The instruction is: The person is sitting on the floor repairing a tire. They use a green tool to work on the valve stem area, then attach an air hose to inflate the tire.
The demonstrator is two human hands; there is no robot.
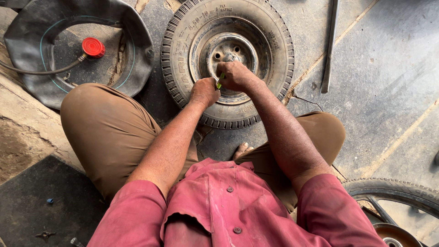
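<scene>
Your left hand (204, 91) and right hand (234, 76), both fisted, meet knuckle to knuckle, forearms extended forward from rolled sleeves.

A single head-worn camera looks almost straight down from above the squatting person's chest, close over the knees and forearms. It faces the concrete floor (393, 82) ahead, centring the small wheel (227, 61) within arm's reach. No second view shares the scene.

Dusty red short-sleeved shirt (228, 206), buttons down the front, collar flap loose near the left. Brown trousers (109, 132) over both knees, left and right. Forearms bare, one bare foot (242, 150) showing between.
</scene>
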